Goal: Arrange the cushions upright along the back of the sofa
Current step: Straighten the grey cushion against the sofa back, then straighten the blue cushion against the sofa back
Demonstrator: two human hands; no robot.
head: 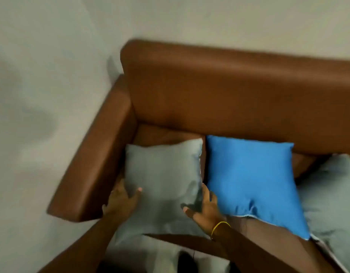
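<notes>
Both hands grip the grey cushion (164,180) from its two sides: the left hand (121,201) clasps the lower left edge with the thumb lying across the front face, and the right hand (204,208) (a thin yellow band at its wrist) clasps the lower right edge, thumb also on the front. The cushion sits on the seat in the corner of the brown sofa (229,91), near the armrest (95,164), its top leaning toward the backrest but not clearly touching it. Just beside it on the right is a blue cushion (253,182), tilted, with a second grey cushion (331,198) beyond, partly under the blue one.

The step in hand looks like standing this corner cushion up. To do it well, I would push the bottom edge back until it meets the backrest, square the top edge level, and keep the right hand from dragging the blue cushion out of line, since the two nearly touch.
</notes>
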